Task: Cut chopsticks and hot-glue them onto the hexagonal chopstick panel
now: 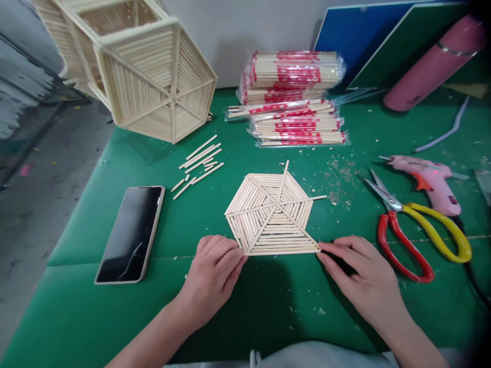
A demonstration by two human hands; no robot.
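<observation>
A flat hexagonal panel of pale wooden sticks (278, 209) lies on the green tabletop, its spokes crossing near the middle. Two spokes jut past its outline, one at the top and one on the right. Along its near edge runs a straight wooden stick (282, 252). My left hand (217, 271) is closed, fingertips pinching the left end of that stick at the panel's corner. At the other end, my right hand (356, 268) grips the stick's right tip between thumb and index finger.
Scissors (395, 204) and a pink glue gun (429, 179) lie right. A phone (130, 235) and cut stick pieces (199, 163) are left. Behind stand a stick-built hexagonal frame (164, 87), wrapped chopstick packs (295, 97) and a pink bottle (429, 66).
</observation>
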